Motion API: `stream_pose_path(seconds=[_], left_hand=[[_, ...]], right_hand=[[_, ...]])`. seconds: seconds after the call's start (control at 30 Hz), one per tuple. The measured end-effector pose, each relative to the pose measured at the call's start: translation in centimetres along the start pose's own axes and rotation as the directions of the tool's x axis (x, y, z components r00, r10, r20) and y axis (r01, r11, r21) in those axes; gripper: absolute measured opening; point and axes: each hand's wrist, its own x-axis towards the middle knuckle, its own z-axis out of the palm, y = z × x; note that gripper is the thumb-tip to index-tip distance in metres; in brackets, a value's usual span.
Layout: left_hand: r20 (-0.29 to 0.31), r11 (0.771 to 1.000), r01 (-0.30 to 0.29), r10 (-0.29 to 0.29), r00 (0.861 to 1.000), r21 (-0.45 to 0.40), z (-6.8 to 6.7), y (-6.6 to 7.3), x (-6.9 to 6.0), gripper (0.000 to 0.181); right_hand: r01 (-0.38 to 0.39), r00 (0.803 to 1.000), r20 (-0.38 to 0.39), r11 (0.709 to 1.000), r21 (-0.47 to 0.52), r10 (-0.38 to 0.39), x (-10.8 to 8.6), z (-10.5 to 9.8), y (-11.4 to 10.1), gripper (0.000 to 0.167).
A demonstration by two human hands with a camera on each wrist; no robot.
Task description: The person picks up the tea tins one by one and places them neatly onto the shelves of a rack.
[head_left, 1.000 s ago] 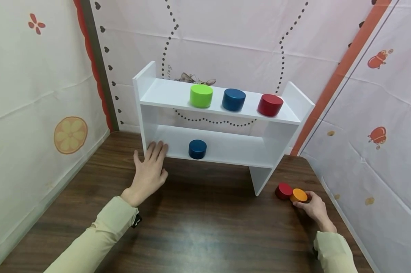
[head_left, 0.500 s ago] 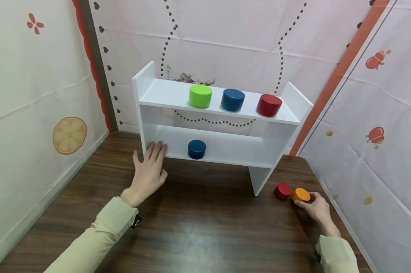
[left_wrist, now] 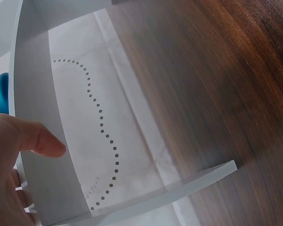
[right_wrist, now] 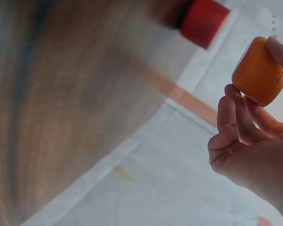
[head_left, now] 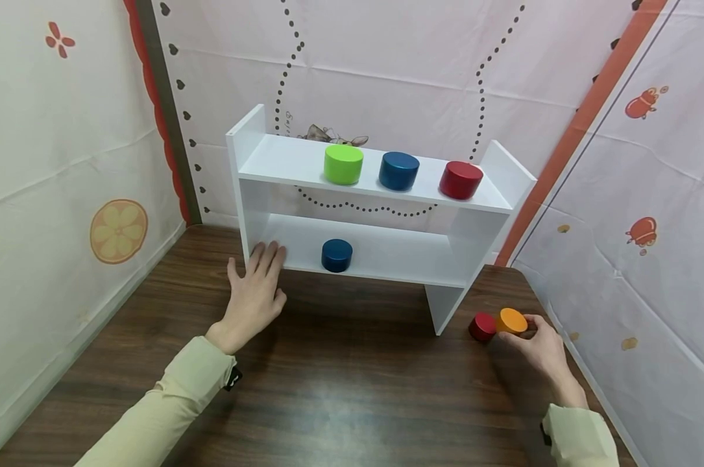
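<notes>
My right hand (head_left: 543, 347) pinches an orange round block (head_left: 512, 321) between thumb and fingers, just right of a red round block (head_left: 483, 327) on the table. The right wrist view shows the orange block (right_wrist: 259, 71) held clear of the table, with the red block (right_wrist: 203, 22) beyond it. At the left end of the white shelf (head_left: 387, 253), my left hand (head_left: 252, 301) rests its straight fingers on the lower board. A dark blue block (head_left: 337, 255) stands on that board, to the right of the fingers.
Along the upper board stand a green block (head_left: 343, 165), a blue block (head_left: 398, 171) and a red block (head_left: 461, 180). Printed cloth walls (head_left: 632, 272) bound the brown wooden table (head_left: 340, 389) at the back and both sides.
My right hand has raised the orange block off the table, after shifting it slightly away from the red one. The left hand stays in place on the shelf.
</notes>
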Motion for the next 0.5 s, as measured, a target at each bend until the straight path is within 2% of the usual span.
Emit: stream_pose_path(seconds=[0.33, 0.5], left_hand=[[-0.004, 1.000, -0.001, 0.001, 1.000, 0.004, 0.0, -0.1, 0.1, 0.074], [-0.002, 1.000, 0.000, 0.000, 1.000, -0.002, 0.1, -0.1, 0.0, 0.074]], right_hand=[[0.120, 0.992, -0.029, 0.993, 0.005, -0.120, -0.9, -0.7, -3.6, 0.070], [0.167, 0.986, -0.015, 0.986, 0.005, -0.167, -1.4, -0.6, -5.2, 0.066]])
